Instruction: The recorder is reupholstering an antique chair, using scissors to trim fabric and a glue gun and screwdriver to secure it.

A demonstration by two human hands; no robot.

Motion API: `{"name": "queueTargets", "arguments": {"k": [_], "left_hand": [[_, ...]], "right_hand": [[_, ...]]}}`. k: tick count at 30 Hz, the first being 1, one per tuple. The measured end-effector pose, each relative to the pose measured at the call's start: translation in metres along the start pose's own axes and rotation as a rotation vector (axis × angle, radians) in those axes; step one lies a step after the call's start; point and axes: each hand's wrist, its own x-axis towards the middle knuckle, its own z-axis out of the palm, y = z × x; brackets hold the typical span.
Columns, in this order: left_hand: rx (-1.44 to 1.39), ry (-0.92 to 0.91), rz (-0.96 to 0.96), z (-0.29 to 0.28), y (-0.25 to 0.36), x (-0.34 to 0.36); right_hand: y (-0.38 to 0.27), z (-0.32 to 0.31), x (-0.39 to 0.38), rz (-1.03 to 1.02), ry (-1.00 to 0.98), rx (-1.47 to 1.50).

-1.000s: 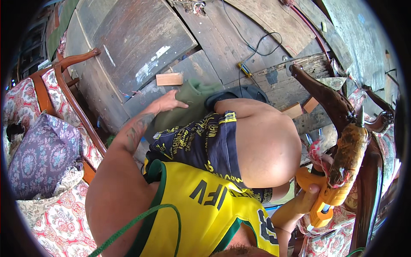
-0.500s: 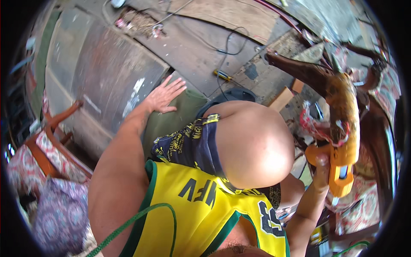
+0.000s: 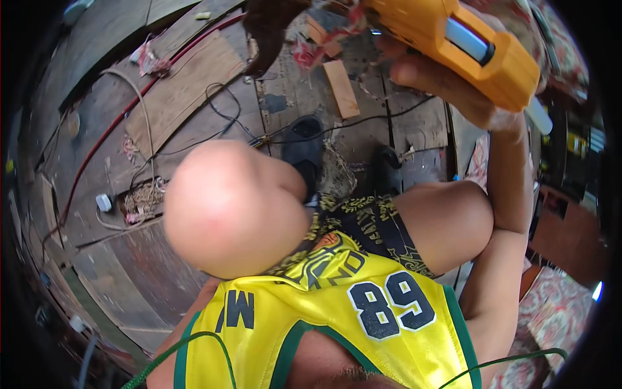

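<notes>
Right hand [image 3: 453,87] raised near the top of the view, fingers wrapped tightly around an orange glue gun [image 3: 453,32] with a pale glue stick [image 3: 538,117] poking out of its rear end. Grip fully closed on the tool body. Nozzle end pointing toward the upper left, close to a dark carved wooden piece [image 3: 265,26] with red and white fabric scraps [image 3: 311,48] beside it; whether the tip touches it, impossible to tell. Left hand not visible anywhere, so its grip cannot be told.

Judging progress: gluing work probably in the middle, with the tool in hand and brought up to the wood, but no finished glue line visible, and no sign of how much remains.

Below, two bare knees and dark patterned shorts, a yellow sleeveless jersey [image 3: 337,311] with green trim. Old wooden plank floor [image 3: 194,84] underneath, crossed by a black cable [image 3: 227,117] and a red hose [image 3: 103,142]. Small light wooden block [image 3: 341,87] lying on the planks near a pair of dark sandals [image 3: 304,149].

Packages and labels: none clearly seen. Only a small white square object [image 3: 103,202] on the floor at left, next to a tangle of straw-like fibres, and white printed digits on the jersey front. Flowered upholstery [image 3: 551,305] at the lower right edge.
</notes>
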Motion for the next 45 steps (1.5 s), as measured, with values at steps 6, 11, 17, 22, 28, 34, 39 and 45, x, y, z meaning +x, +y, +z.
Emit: {"name": "queueTargets", "arguments": {"k": [6, 11, 17, 22, 28, 34, 39, 45], "left_hand": [[-0.15, -0.138, 0.114, -0.122, 0.002, 0.01], [-0.201, -0.024, 0.248, -0.151, 0.033, 0.028], [-0.239, -0.017, 0.412, -0.161, 0.054, 0.062], [-0.235, -0.073, 0.524, -0.177, 0.056, 0.087], [-0.234, -0.114, 0.531, -0.179, 0.043, 0.089], [-0.212, -0.109, 0.491, -0.182, 0.051, 0.092], [-0.172, -0.133, 0.389, -0.17, 0.046, 0.081], [-0.072, -0.277, 0.057, -0.107, 0.022, 0.011]], "right_hand": [[-0.005, -0.013, -0.04, -0.073, 0.01, 0.075], [-0.025, -0.006, -0.03, -0.159, 0.016, 0.132], [-0.062, -0.033, -0.006, -0.177, -0.051, 0.054], [-0.076, -0.053, -0.009, -0.367, 0.003, -0.049], [-0.094, -0.049, -0.037, -0.288, 0.125, -0.224], [-0.09, -0.003, -0.041, -0.091, 0.086, 0.15], [-0.074, 0.042, -0.057, -0.181, 0.077, 0.227], [-0.042, 0.069, -0.102, -0.192, 0.468, 0.388]]}}
